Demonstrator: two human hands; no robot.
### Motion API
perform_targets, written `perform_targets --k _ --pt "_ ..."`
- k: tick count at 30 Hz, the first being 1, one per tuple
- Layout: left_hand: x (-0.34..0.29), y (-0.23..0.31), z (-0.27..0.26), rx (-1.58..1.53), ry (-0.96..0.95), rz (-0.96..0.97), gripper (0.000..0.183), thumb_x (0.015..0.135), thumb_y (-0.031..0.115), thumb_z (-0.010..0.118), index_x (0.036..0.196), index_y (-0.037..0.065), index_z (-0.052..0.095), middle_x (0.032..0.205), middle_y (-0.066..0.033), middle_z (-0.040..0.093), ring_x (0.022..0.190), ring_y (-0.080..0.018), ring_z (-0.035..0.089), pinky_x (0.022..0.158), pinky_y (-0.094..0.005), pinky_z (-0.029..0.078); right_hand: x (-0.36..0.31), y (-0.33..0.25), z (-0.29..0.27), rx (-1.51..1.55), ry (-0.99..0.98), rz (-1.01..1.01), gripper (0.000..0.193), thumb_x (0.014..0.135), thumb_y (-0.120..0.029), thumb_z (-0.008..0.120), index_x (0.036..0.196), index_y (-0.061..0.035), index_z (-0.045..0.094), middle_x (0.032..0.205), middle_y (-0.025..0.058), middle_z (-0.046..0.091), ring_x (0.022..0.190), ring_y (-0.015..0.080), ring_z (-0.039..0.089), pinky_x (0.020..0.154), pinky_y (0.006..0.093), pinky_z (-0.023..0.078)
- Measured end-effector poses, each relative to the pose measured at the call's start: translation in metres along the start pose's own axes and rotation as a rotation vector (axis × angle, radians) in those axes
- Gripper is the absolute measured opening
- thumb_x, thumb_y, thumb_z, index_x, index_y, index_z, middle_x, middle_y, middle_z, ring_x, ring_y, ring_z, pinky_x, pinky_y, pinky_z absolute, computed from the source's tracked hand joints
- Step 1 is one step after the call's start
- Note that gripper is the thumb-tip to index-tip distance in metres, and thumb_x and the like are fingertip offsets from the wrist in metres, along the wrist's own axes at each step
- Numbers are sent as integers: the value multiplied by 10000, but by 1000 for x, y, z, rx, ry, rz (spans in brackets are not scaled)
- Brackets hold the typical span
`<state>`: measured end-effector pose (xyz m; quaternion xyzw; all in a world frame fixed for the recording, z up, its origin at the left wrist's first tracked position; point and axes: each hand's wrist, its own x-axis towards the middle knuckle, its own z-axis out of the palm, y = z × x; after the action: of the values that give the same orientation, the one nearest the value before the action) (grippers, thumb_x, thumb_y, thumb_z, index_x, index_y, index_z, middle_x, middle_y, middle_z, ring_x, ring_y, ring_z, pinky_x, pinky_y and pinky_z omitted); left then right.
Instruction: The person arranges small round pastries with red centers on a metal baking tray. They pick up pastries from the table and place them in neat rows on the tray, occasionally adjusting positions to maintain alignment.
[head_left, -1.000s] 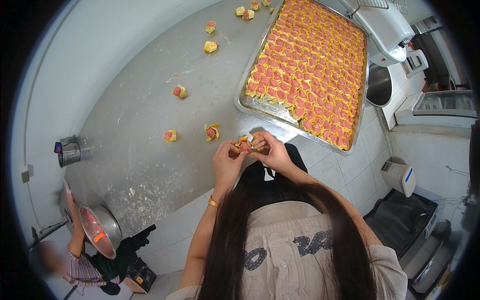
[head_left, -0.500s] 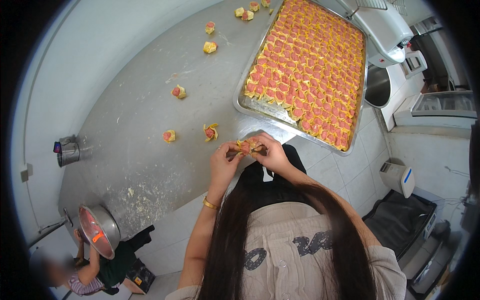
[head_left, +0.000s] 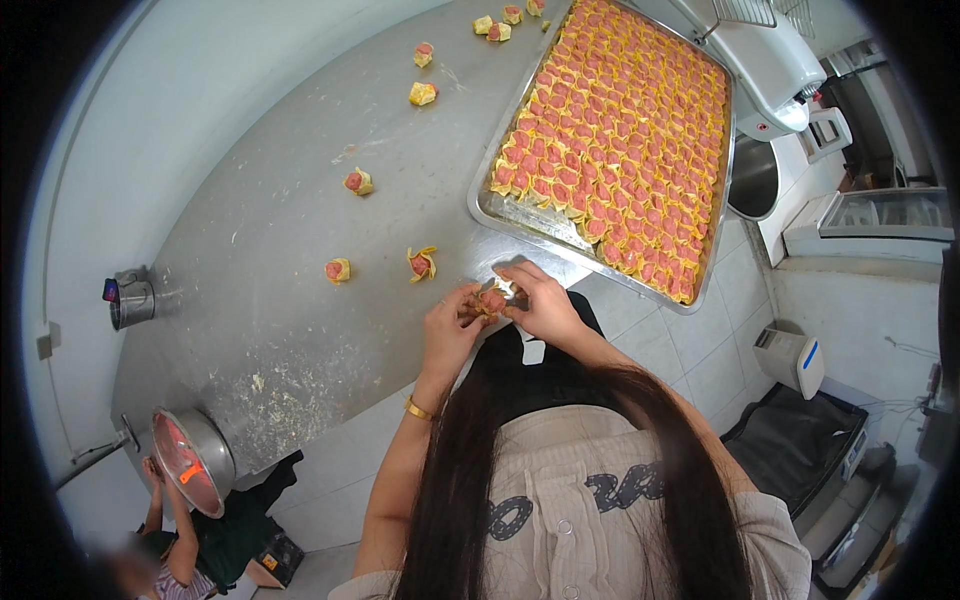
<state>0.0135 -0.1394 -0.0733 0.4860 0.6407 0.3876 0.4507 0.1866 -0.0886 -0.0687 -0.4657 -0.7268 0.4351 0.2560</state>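
My left hand (head_left: 447, 330) and my right hand (head_left: 537, 302) meet at the near edge of the steel table (head_left: 270, 300), both pinching one dumpling (head_left: 491, 301) with a yellow wrapper and pink filling. Right beyond my right hand lies a large metal tray (head_left: 520, 212) packed with rows of the same dumplings (head_left: 620, 140). A loose dumpling (head_left: 421, 263) with an open wrapper lies just left of my hands, and another (head_left: 338, 270) sits further left.
More loose dumplings (head_left: 358, 182) lie scattered up the table toward the far end (head_left: 423, 93). A metal bowl (head_left: 193, 459) with pink filling stands at the near left corner, where another person (head_left: 175, 545) sits low. A white machine (head_left: 770, 70) stands right of the tray.
My hands have stayed over the same dumpling, fingers shifting slightly around it. The person at the lower left has moved their arm by the bowl.
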Motion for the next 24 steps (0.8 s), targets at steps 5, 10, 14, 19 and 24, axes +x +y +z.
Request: perform_targets --k 5,10,14,19,24 --pt "0 1 -2 103 4 98 300 725 -11 753 1006 7 646 888 -136 694 784 -212 705 672 -316 551 4 -1 4 -165 -56 -77 438 704 -22 741 1129 -45 636 1006 119 600 862 307 632 722 355 529" --pt "0 7 -5 148 -15 105 262 730 8 755 963 12 636 834 -130 680 742 -236 694 659 -324 541 -1 -13 -5 -59 21 -147 342 713 -33 707 1049 -55 650 1007 116 582 950 318 588 799 391 503" --pt "-2 7 -4 255 12 207 241 730 16 758 931 22 624 770 -120 655 682 -240 668 638 -336 529 -4 -21 -6 -195 -70 -261 261 717 -42 685 973 -63 643 1004 111 566 989 315 562 830 397 488" --pt "-2 6 -5 293 -39 151 283 718 40 777 951 26 616 825 -118 645 695 -228 660 633 -335 529 -2 -12 -5 -115 -3 -231 265 703 -56 699 954 -64 613 1026 116 573 989 328 562 833 396 485" --pt "-5 6 -5 199 -21 118 399 716 21 776 1080 28 614 1027 -109 616 762 -191 666 680 -300 567 -5 -16 -9 -78 76 -165 385 676 -52 719 1035 -51 578 1041 138 572 1001 358 553 851 415 479"
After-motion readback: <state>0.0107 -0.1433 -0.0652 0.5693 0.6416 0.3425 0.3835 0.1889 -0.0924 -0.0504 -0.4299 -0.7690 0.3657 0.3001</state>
